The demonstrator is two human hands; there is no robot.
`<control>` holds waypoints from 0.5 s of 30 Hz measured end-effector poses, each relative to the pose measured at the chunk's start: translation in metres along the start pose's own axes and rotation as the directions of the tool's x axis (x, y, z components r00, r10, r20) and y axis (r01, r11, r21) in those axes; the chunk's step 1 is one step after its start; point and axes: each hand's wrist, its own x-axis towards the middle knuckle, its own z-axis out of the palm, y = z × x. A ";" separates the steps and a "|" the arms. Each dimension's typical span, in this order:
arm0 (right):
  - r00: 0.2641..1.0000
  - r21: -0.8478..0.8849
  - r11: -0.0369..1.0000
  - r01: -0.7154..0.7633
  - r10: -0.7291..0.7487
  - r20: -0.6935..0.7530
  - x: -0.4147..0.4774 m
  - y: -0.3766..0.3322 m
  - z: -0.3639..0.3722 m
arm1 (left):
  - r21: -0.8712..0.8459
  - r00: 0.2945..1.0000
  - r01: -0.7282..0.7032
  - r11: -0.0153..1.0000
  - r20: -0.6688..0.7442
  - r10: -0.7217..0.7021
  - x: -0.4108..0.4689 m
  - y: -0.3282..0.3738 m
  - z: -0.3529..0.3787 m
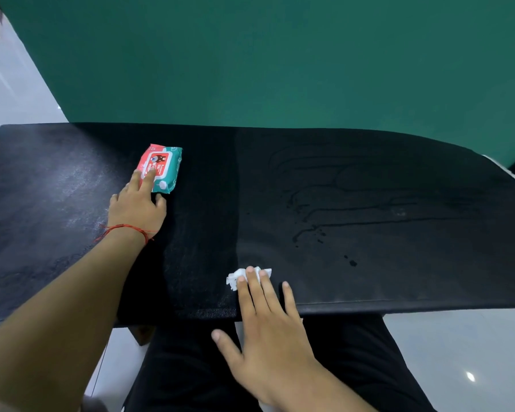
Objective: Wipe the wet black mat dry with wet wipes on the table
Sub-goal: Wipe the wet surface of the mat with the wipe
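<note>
Pressing: right hand flat, fingers straight and slightly spread, 3 fingertips on crumpled white wipe at near edge of black mat | left hand: fingers straight, 2 resting atop wipes pack, far-left on mat; red thread at wrist | water streaks right of centre

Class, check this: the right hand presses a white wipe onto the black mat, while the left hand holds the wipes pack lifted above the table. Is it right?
No. The head view shows the wipes pack lying flat on the table, the left hand resting on it. The right hand does press the white wipe onto the black mat.
</note>
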 end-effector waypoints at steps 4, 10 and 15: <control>0.995 -0.010 1.000 -0.025 0.026 0.099 0.027 0.003 -0.017 | 0.000 1.000 0.003 1.000 0.001 -0.003 0.001 -0.001 0.001; 0.987 -0.016 0.998 -0.053 0.055 0.154 0.067 0.014 -0.021 | -0.012 1.000 -0.002 1.000 -0.004 0.002 0.001 -0.001 0.002; 0.982 -0.001 0.997 -0.080 0.079 0.169 0.091 0.018 -0.025 | -0.009 1.000 0.001 1.000 -0.010 -0.001 0.000 -0.001 0.001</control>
